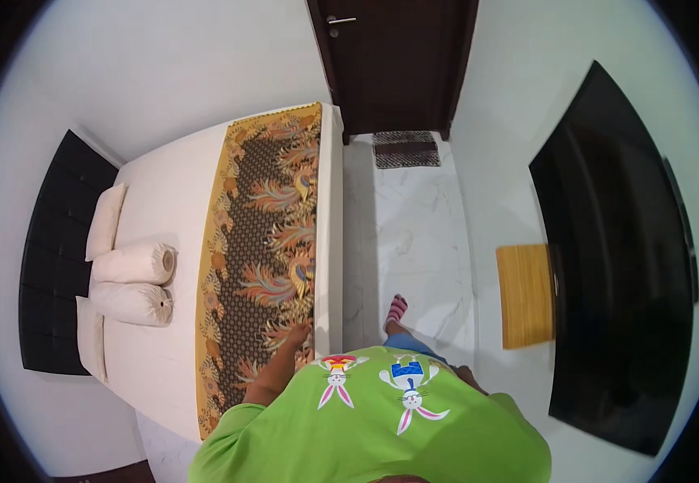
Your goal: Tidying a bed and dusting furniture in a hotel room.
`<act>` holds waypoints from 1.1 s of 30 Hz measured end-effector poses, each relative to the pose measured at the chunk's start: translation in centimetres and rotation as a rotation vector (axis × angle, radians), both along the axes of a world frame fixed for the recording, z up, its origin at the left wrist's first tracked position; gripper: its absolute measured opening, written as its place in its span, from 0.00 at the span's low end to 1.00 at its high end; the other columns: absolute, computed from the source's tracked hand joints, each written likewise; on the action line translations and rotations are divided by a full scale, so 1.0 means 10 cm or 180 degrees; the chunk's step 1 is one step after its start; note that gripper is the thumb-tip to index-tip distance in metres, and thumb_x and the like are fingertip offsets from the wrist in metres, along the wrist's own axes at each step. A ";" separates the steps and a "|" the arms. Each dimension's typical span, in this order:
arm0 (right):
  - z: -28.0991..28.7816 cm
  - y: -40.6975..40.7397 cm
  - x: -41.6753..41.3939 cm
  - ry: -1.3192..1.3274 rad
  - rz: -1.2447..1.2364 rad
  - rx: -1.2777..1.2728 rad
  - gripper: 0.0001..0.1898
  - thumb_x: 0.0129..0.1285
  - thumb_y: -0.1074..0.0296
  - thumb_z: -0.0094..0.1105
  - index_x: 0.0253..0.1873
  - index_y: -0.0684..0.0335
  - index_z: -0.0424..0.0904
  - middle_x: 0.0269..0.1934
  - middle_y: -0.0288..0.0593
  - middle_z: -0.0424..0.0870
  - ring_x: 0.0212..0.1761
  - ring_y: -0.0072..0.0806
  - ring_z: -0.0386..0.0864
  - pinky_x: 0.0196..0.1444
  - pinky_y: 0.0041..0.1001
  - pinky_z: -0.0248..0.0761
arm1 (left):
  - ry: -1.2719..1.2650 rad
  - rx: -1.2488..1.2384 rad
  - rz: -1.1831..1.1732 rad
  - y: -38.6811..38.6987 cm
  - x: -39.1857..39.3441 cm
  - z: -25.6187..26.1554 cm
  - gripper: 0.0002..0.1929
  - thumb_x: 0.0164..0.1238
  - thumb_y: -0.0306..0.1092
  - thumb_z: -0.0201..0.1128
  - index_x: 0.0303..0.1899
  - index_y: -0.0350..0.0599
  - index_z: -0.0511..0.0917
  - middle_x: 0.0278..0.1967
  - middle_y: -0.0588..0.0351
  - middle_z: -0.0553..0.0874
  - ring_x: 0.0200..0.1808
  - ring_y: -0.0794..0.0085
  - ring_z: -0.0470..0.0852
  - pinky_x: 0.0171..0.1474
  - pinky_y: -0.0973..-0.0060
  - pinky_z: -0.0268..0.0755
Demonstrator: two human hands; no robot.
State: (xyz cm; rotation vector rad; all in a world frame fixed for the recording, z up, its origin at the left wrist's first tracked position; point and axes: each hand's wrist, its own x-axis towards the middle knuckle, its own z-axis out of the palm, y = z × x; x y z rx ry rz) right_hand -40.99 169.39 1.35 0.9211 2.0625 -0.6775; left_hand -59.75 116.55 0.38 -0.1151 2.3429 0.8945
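Note:
My left hand [301,333] hangs low beside the bed, in front of the batik-style bed runner [253,241] near the mattress edge. I see nothing held in it; whether it touches the cloth, I cannot tell. Peacock-like birds and plumes in orange, gold and grey pattern the runner, which has a yellow border. It lies across the white-sheeted bed [168,205]. On my other side only part of the right arm [469,378] shows past my green shirt [361,416]; the shirt mostly hides my right hand.
Bolsters [132,264] and pillows [106,220] lie by the black headboard [62,259]. A marble-look floor [415,229] runs to a doormat [406,150] and dark door [403,66]. At right, a wooden shelf [525,296] juts out below a wall-mounted television [621,265].

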 end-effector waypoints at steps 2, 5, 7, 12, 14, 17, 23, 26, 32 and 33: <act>-0.38 0.22 -0.57 0.0058 0.0431 0.0037 0.24 0.39 0.50 0.57 0.29 0.71 0.75 0.29 0.55 0.77 0.33 0.36 0.78 0.32 0.32 0.71 | 0.0057 -0.0123 -0.0628 -0.07 -0.08 0.09 0.14 0.56 0.39 0.47 0.33 0.39 0.76 0.33 0.44 0.79 0.36 0.55 0.77 0.39 0.65 0.68; 0.07 0.17 -1.91 0.1144 0.2493 -0.0402 0.20 0.46 0.47 0.49 0.22 0.62 0.76 0.20 0.48 0.77 0.23 0.39 0.76 0.27 0.31 0.70 | 0.0503 -0.0863 -0.1605 -0.68 0.25 -0.62 0.12 0.53 0.35 0.48 0.33 0.41 0.76 0.34 0.44 0.78 0.35 0.54 0.77 0.40 0.65 0.69; -0.33 0.29 -2.57 0.1326 0.1797 -0.0113 0.17 0.41 0.54 0.54 0.33 0.61 0.76 0.31 0.51 0.77 0.34 0.41 0.75 0.36 0.33 0.69 | 0.0446 -0.1263 -0.1983 -0.53 -0.09 -0.67 0.11 0.51 0.34 0.49 0.33 0.42 0.77 0.34 0.44 0.78 0.35 0.55 0.77 0.40 0.64 0.69; 0.40 -0.11 -4.94 0.2703 0.0432 -0.0190 0.21 0.40 0.60 0.61 0.41 0.62 0.72 0.37 0.49 0.76 0.41 0.40 0.74 0.42 0.32 0.66 | 0.0039 -0.0639 -0.0040 0.08 -1.00 0.20 0.12 0.53 0.36 0.49 0.32 0.39 0.76 0.32 0.43 0.78 0.33 0.57 0.78 0.38 0.66 0.68; 1.14 -0.28 -5.85 0.3371 0.0088 -0.0575 0.22 0.43 0.61 0.61 0.46 0.61 0.71 0.40 0.48 0.75 0.43 0.39 0.72 0.45 0.30 0.64 | 0.0255 0.0079 0.0587 0.13 -1.24 0.18 0.15 0.54 0.42 0.50 0.29 0.37 0.75 0.25 0.46 0.79 0.28 0.61 0.77 0.33 0.69 0.67; 2.61 -0.61 -6.67 0.4861 -0.0140 -0.1179 0.22 0.52 0.68 0.55 0.52 0.66 0.65 0.50 0.44 0.69 0.50 0.30 0.67 0.52 0.26 0.58 | 0.0379 0.0275 0.0116 0.04 -1.53 -0.17 0.15 0.54 0.42 0.50 0.27 0.38 0.76 0.23 0.49 0.78 0.26 0.65 0.76 0.31 0.70 0.66; 2.97 -1.16 -7.90 0.5485 -0.0895 -0.1492 0.23 0.55 0.70 0.52 0.56 0.69 0.60 0.52 0.48 0.67 0.52 0.31 0.65 0.54 0.26 0.56 | -0.0384 0.1166 0.0891 0.04 -2.88 -0.59 0.13 0.57 0.44 0.47 0.30 0.43 0.73 0.25 0.57 0.77 0.28 0.71 0.75 0.28 0.71 0.64; 1.79 -1.31 -8.14 0.5100 -0.0035 -0.0631 0.23 0.54 0.71 0.50 0.55 0.72 0.60 0.52 0.53 0.66 0.56 0.39 0.62 0.57 0.29 0.52 | -0.1003 0.1549 0.1982 0.81 -4.02 0.46 0.18 0.60 0.48 0.45 0.44 0.46 0.69 0.42 0.57 0.75 0.42 0.70 0.73 0.38 0.70 0.65; -0.11 -1.45 -7.51 0.1044 0.1534 -0.1040 0.21 0.45 0.62 0.51 0.49 0.56 0.70 0.36 0.52 0.76 0.39 0.42 0.74 0.42 0.34 0.67 | -0.0402 0.4039 -0.0785 1.77 -6.18 4.02 0.24 0.63 0.48 0.43 0.53 0.39 0.62 0.50 0.53 0.70 0.53 0.67 0.66 0.55 0.70 0.54; -0.06 -1.37 -7.54 0.0862 0.1708 -0.0994 0.20 0.45 0.63 0.52 0.47 0.57 0.72 0.34 0.51 0.77 0.38 0.41 0.75 0.41 0.34 0.68 | -0.0143 0.4586 -0.2066 1.85 -6.31 4.42 0.23 0.62 0.46 0.46 0.51 0.37 0.63 0.48 0.51 0.70 0.50 0.64 0.67 0.53 0.68 0.56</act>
